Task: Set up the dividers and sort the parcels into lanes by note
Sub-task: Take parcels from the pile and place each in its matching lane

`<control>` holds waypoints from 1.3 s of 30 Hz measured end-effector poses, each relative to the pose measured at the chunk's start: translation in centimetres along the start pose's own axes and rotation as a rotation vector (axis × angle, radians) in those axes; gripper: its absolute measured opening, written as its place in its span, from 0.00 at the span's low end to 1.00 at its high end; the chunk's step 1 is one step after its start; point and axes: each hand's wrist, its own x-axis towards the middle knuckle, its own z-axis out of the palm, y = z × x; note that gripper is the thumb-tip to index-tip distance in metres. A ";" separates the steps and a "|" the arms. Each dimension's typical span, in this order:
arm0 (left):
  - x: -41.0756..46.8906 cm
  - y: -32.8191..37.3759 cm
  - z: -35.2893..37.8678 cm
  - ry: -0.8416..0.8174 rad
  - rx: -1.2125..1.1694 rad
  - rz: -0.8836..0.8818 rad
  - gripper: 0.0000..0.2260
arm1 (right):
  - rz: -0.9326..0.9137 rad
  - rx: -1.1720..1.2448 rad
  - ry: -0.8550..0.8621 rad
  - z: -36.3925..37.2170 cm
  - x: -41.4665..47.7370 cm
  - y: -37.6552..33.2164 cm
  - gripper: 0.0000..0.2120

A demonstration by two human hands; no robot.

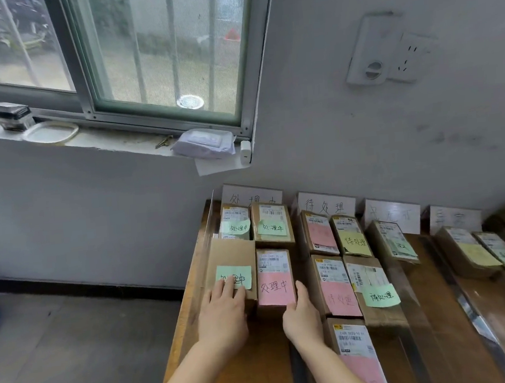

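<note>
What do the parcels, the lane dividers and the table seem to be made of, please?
Parcels: matte brown cardboard, judging by colour and folded edges. Dividers: probably clear glossy plastic; things show through and the edges catch light. Table: apparently wood, brown with grain streaks and slight sheen.

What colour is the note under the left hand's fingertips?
Light green, with black handwriting. The note under the left hand shows best in the head view.

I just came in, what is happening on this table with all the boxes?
A person is sorting parcels into lanes on a wooden table. The left grip, a bare hand, rests flat on a parcel with a green note; the right grip touches the side of the neighbouring pink-note parcel. Both lie in the leftmost lane, which holds four parcels.
</note>
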 end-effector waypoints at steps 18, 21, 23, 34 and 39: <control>0.6 0.1 -1.3 -0.050 0.070 0.039 0.21 | -0.190 -0.442 -0.140 0.5 1.5 0.3 0.30; 1.4 0.4 -2.7 -0.064 0.110 0.086 0.18 | -0.284 -0.395 -0.120 -1.1 1.0 -0.4 0.30; 2.0 1.2 -3.6 -0.053 0.121 0.121 0.16 | -0.347 -0.379 -0.086 -2.5 0.5 -0.8 0.29; 2.1 13.4 -6.4 0.072 0.178 0.401 0.16 | -0.267 -0.520 0.103 -14.9 -1.9 4.7 0.24; 0.6 21.6 -4.9 0.049 0.200 0.477 0.19 | -0.180 -0.541 0.174 -21.9 -3.9 10.8 0.26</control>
